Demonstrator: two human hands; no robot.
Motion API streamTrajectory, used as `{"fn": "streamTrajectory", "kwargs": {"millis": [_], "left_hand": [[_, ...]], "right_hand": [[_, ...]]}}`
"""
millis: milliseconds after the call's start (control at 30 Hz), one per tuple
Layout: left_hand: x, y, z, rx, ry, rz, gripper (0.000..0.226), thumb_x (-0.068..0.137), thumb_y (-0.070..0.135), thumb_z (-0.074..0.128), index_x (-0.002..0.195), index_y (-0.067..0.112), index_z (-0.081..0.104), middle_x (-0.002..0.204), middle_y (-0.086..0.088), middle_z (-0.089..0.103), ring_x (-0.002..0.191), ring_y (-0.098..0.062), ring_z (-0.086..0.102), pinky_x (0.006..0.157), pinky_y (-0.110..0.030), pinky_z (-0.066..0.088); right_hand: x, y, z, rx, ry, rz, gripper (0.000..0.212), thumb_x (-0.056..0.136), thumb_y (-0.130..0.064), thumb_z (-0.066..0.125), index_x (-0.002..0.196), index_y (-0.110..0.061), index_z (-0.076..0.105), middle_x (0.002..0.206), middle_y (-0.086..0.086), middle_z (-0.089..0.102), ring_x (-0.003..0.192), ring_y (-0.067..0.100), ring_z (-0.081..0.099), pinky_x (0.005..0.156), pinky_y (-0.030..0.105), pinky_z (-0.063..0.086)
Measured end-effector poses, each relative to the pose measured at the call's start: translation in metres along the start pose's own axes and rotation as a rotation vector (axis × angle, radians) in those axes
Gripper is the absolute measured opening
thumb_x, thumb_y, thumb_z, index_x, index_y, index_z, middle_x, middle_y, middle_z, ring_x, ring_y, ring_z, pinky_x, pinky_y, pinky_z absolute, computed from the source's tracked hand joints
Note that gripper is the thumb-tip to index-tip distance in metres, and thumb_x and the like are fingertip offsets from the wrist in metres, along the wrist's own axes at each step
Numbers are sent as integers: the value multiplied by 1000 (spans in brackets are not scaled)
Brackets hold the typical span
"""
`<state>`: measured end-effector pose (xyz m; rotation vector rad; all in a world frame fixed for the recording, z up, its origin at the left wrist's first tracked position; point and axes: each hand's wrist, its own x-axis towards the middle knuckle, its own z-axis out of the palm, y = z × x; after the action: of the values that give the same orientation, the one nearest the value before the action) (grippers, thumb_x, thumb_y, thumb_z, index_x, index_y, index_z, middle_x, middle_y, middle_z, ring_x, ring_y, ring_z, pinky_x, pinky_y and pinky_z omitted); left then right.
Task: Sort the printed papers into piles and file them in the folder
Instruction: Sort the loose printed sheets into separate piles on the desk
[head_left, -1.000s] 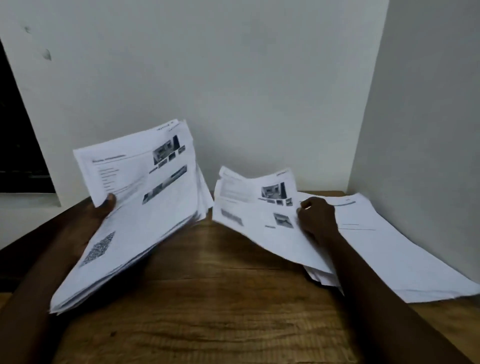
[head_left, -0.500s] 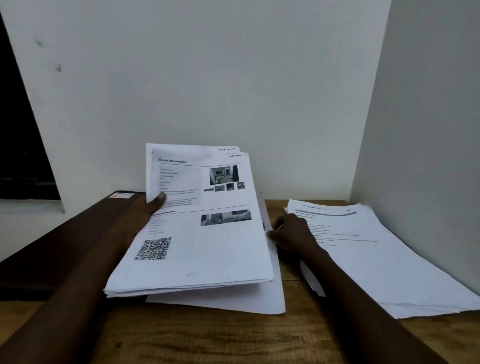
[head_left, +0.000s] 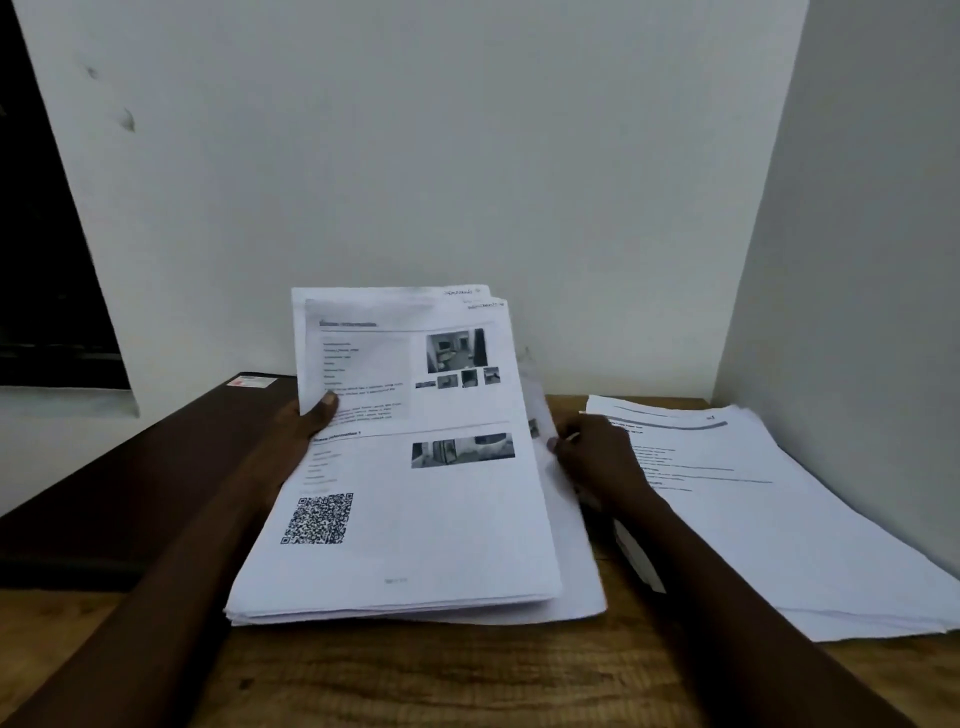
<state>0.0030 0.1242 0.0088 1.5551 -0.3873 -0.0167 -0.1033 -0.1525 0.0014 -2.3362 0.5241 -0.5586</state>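
Papers (head_left: 415, 519) at six o'clock are gripped by the left hand (head_left: 306, 421), thumb on top, the right hand (head_left: 597, 457) curled at their three-o'clock edge, pinch unclear; mid-sorting, next likely peeling one sheet onto the three-o'clock pile (head_left: 769, 530).

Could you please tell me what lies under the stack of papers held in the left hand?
A loose white sheet sticks out beneath the stack along its right and lower edges, on the wooden table. The rest of it, and any more sheets, are covered.
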Motion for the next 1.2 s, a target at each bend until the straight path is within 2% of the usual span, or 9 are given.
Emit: {"fn": "streamTrajectory", "kwargs": {"millis": [167,267,367,567,667,800,900,1067,1200], "left_hand": [[8,-8,-13,-131,47,25,20,102,25,44,112,13,57,71,17,73,64,2,70,53,-13,54],[9,-9,-13,-56,8,19,68,81,53,60,128,5,56,77,20,73,70,6,69,61,-10,54],[10,-11,-3,-117,-52,-37,18,101,19,43,110,12,58,68,15,73,60,-2,70,51,-15,54],[8,-12,5,-149,-45,-96,20,104,12,39,115,11,54,76,9,75,60,-3,70,51,-16,54],[8,-13,2,-199,-66,-123,34,103,15,41,133,2,50,94,-7,75,70,-18,74,55,-29,59],[4,-9,6,-258,-90,-138,29,102,17,42,127,5,53,89,-8,76,71,-22,74,54,-33,59],[-1,-6,9,-291,-91,-136,26,102,18,44,122,9,57,99,-10,75,75,-24,74,56,-35,60],[-14,1,14,-355,-191,-147,36,102,23,44,132,8,55,125,-18,66,104,-34,68,71,-41,61],[-23,4,16,-370,-226,-49,34,104,20,38,131,7,55,120,-12,70,106,-27,69,72,-32,60]], "right_hand": [[11,14,-28,94,24,75,12,92,-13,59,82,-11,64,83,9,57,82,24,52,61,26,38],[15,24,-25,0,-55,105,13,88,-11,60,75,-9,58,80,12,57,77,23,51,54,23,36],[19,24,-16,-119,-92,116,3,84,-10,59,83,-7,58,83,12,56,81,27,59,61,26,47],[10,20,-15,-241,-60,130,19,84,-19,62,99,-8,58,110,14,60,105,29,58,69,24,37],[5,7,-13,16,32,28,29,89,-39,61,103,-13,64,107,10,67,100,28,64,76,29,46],[-9,-25,-1,419,-142,-6,58,89,-66,47,95,-11,67,89,1,72,79,22,67,76,35,53],[-13,-28,11,453,-75,-14,32,80,-45,72,100,-21,66,95,-6,72,88,14,69,88,41,54],[-13,-24,11,551,10,25,32,61,-33,80,86,-24,62,92,-2,73,89,19,69,87,48,55],[-4,-18,12,519,73,28,19,81,-30,69,93,-17,63,99,4,70,94,25,66,89,48,53]]}}
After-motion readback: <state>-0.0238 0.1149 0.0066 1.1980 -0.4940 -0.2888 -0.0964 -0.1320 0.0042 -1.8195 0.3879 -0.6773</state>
